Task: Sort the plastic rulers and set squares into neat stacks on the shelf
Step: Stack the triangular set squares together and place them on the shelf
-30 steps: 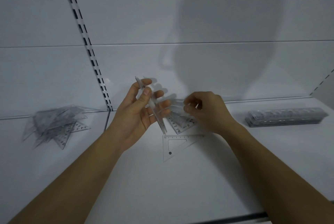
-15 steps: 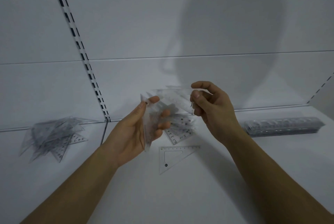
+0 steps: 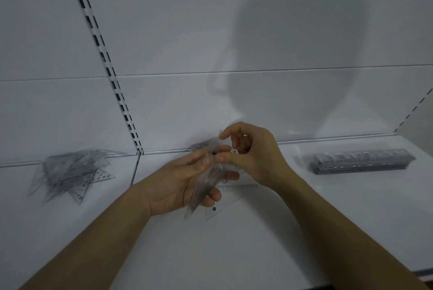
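My left hand (image 3: 178, 182) grips a small bundle of clear plastic set squares (image 3: 203, 186) edge-on above the white shelf (image 3: 234, 254), its narrow tip pointing down. My right hand (image 3: 253, 156) is against the bundle's top, thumb and fingertips pinching it there. One clear set square (image 3: 228, 198) lies flat on the shelf under my hands, partly hidden. A loose heap of set squares (image 3: 70, 172) lies at the left. A neat stack of rulers (image 3: 362, 160) sits at the right.
The white back panel carries a slotted upright (image 3: 110, 74) at the left and another slotted upright (image 3: 414, 109) at the far right. The shelf's front edge (image 3: 417, 276) runs along the bottom right.
My right hand brought the set square it held down onto the bundle in my left hand. The camera view shifted up a little.
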Tool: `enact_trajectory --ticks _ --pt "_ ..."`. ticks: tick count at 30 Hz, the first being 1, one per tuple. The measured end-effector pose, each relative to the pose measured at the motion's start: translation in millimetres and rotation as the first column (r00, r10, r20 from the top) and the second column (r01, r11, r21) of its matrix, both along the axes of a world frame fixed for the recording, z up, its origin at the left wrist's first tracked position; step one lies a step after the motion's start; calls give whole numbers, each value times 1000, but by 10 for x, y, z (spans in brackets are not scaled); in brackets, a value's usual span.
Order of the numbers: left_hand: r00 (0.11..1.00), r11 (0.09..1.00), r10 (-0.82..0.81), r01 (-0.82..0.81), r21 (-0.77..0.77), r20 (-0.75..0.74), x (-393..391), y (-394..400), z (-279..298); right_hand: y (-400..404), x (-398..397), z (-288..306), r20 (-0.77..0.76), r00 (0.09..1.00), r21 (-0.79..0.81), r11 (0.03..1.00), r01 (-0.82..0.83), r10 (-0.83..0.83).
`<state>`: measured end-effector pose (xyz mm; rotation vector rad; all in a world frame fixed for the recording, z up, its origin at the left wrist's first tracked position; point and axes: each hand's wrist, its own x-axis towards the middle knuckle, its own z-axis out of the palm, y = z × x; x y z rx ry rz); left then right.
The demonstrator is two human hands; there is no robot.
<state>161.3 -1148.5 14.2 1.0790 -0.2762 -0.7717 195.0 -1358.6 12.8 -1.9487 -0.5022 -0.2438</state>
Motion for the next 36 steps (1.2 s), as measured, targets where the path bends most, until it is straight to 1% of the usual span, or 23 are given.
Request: enact_trajectory --ticks 1,3,5,6,7,9,10,11,12,16,19,21,24,26,28,29,30,32,36 --pt "1000 1000 4 -4 -20 8 13 6 3 2 0 11 -23 1000 -16 1000 15 -16" --pt "999 997 47 -45 -61 27 52 39 15 -23 15 46 -10 999 -87 995 50 -51" --pt "991 990 115 -109 -91 63 85 89 32 -101 33 91 18 998 -206 977 57 -55" --pt "985 984 153 -144 -108 84 94 110 43 -143 37 98 12 999 -286 958 34 -32" --pt "975 975 199 -186 -122 97 103 124 48 -179 40 85 -11 1000 -383 924 10 -15" --pt "951 949 297 -283 -139 90 118 152 52 -213 43 33 -65 997 -591 806 -17 -27" --pt "940 936 332 -318 -151 78 129 166 48 -210 53 -2 -86 995 -659 752 -18 -52" --pt "934 928 349 -334 -167 69 139 177 48 -195 61 -38 -101 992 -684 729 -15 -74" --pt "932 923 356 -340 -181 63 147 182 49 -178 72 -59 -100 991 -680 733 -5 -86" --pt "930 921 360 -342 -187 71 165 182 52 -194 131 -63 -15 994 -572 816 77 -105" --pt "931 917 361 -345 -198 51 175 166 63 -199 120 -46 -15 992 -504 858 99 -123" --pt "927 911 374 -362 -199 23 170 150 80 -223 120 -40 -7 990 -427 895 126 -143" --pt "919 908 393 -381 -176 42 157 143 95 -263 105 21 2 986 -338 928 156 -165" --pt "923 911 383 -372 -177 31 151 144 101 -277 95 70 -49 985 -233 961 150 -165" --pt "930 914 367 -359 -188 11 151 146 101 -278 90 119 -132 980 -48 989 142 -147" --pt "932 915 361 -354 -194 2 150 149 98 -281 93 137 -153 978 27 988 150 -144" --pt "934 916 357 -351 -196 -3 148 151 94 -286 94 150 -159 976 71 984 164 -151" --pt "938 921 347 -342 -188 -4 144 151 80 -301 110 141 -162 970 82 977 195 -180" --pt "938 927 346 -346 -146 -21 141 122 69 -295 133 75 -108 966 -15 972 234 -234"
